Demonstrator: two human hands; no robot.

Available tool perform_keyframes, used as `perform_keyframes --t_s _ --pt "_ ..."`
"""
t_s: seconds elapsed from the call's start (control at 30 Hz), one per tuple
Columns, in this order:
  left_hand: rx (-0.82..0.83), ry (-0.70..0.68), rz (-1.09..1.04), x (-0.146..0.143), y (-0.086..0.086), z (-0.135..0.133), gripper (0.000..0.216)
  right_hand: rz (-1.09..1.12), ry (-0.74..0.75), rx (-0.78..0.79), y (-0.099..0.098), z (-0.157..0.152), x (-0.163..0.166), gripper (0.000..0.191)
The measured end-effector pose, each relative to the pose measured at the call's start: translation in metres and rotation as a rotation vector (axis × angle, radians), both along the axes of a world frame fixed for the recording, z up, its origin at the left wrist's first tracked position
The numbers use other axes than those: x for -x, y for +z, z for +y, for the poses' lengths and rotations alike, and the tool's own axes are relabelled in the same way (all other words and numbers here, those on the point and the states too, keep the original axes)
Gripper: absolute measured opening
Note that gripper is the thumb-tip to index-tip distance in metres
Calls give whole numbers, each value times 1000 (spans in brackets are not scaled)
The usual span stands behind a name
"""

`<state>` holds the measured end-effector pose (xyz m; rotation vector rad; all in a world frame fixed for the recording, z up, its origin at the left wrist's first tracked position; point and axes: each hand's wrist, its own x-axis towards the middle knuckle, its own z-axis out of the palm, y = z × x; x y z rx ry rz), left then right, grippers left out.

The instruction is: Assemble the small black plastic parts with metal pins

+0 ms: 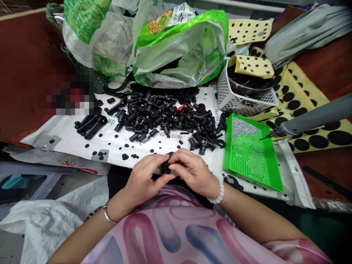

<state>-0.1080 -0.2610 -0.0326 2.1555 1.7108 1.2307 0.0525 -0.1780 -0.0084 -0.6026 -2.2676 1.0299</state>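
Note:
My left hand (145,178) and my right hand (189,170) meet at the near edge of the white sheet (68,134). Both pinch a small black plastic part (165,167) between fingers and thumbs; most of the part is hidden by the fingers. Just beyond the hands lies a wide heap of black plastic parts (165,115), with one red piece (182,109) in it. Small black round pads are scattered over the sheet around the hands.
A green tray (254,154) of tiny screws sits right of my hands. A grey electric screwdriver (310,119) points its tip over the tray. Behind stand a white basket (242,97), yellow sheets of black pads (305,106), and green-and-clear plastic bags (178,47).

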Motion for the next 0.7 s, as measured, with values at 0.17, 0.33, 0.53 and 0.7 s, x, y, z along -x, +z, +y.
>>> perform_keyframes --t_s 0.17,0.33,0.53,0.7 --pt "-32 -26 59 1 -1 0 37 65 29 144 -2 3 1 3" --pt "53 -44 9 4 -7 -4 50 106 10 124 -4 4 -1 3" --pt "122 -33 -51 12 -9 -4 27 121 25 -30 -5 4 -4 6" --pt "49 -19 -12 10 -12 1 15 114 42 -61 -9 0 -2 22"
